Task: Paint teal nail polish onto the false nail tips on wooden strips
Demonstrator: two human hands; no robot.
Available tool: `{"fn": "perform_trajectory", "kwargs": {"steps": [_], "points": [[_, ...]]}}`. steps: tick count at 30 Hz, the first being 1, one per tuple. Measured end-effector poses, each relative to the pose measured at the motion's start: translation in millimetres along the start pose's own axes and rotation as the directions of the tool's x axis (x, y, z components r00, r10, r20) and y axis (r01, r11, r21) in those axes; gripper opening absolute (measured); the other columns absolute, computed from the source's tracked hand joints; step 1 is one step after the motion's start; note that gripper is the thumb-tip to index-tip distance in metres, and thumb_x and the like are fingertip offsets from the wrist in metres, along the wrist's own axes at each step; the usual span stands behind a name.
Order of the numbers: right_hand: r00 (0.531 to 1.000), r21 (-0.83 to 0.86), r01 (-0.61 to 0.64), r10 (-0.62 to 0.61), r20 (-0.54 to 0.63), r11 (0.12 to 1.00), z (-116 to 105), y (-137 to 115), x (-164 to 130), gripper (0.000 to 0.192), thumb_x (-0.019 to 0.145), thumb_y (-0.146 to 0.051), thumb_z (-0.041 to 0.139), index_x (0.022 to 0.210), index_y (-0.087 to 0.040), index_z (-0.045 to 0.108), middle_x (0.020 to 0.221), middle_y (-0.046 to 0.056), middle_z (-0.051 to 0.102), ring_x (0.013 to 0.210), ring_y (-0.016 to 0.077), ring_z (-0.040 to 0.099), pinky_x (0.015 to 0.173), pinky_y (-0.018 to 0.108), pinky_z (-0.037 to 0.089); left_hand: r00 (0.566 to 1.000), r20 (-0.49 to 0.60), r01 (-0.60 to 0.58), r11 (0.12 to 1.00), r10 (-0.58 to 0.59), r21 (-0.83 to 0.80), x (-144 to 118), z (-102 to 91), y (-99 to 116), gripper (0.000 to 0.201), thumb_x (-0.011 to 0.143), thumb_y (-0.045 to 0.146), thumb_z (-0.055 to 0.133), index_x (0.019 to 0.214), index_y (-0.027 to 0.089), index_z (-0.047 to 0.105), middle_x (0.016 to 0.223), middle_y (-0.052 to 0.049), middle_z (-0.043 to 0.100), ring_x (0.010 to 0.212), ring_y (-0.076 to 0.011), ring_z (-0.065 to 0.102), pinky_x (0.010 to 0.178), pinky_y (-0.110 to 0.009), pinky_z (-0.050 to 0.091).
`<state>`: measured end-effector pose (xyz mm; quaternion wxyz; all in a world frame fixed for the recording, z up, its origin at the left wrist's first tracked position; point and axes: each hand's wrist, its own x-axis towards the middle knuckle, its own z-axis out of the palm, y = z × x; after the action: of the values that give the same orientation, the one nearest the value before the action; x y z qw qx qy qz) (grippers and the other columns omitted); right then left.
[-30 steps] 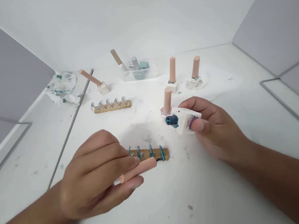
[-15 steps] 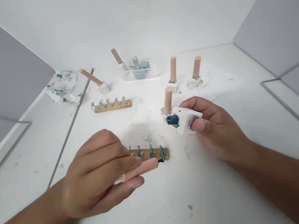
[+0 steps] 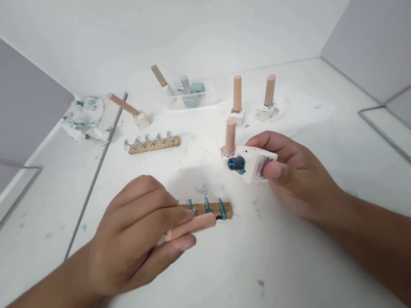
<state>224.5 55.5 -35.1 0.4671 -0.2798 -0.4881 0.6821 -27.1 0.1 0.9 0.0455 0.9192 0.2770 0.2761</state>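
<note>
While resting on the white table (image 3: 285, 294), the right hand (image 3: 292, 177) is gripping a white bottle (image 3: 254, 163) at three o'clock; the left hand (image 3: 135, 238) is pinching a pink brush handle (image 3: 191, 226) touching the nail strip (image 3: 208, 208).

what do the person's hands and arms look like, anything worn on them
Both are bare. The left hand and right hand show no gloves, rings, watch or bracelets, and both forearms are uncovered to the picture's edge, with no sleeve in view. The fingernails that show are short and unpainted. No markings are visible.
</note>
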Motion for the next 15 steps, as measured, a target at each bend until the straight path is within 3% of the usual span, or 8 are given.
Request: {"fn": "perform_trajectory", "kwargs": {"steps": [8,15], "points": [[1.0,-0.028,0.008,-0.008,0.006,1.0,-1.1,0.6,0.0,0.036,0.07,-0.049,0.084,0.088,-0.022,0.068,0.085,0.0,0.068,0.079,0.0147,0.064,0.075,0.029,0.057,1.0,0.016,-0.006,1.0,0.006,0.006,-0.2,-2.9,0.7,0.005,0.093,0.015,0.058,0.09,0.012,0.059,0.069,-0.005,0.062,0.066,-0.0166,0.053,0.059,-0.034,0.046],[1.0,-0.083,-0.006,0.004,-0.022,0.997,-1.5,0.5,-0.5,0.04,0.068,-0.054,0.084,0.087,-0.023,0.067,0.088,0.002,0.07,0.084,0.0188,0.066,0.077,0.034,0.057,0.999,-0.045,0.03,1.0,-0.029,0.01,1.4,3.9,3.0,0.009,0.095,0.018,0.055,0.09,0.013,0.06,0.068,-0.002,0.06,0.062,-0.0148,0.049,0.059,-0.032,0.044]]}}
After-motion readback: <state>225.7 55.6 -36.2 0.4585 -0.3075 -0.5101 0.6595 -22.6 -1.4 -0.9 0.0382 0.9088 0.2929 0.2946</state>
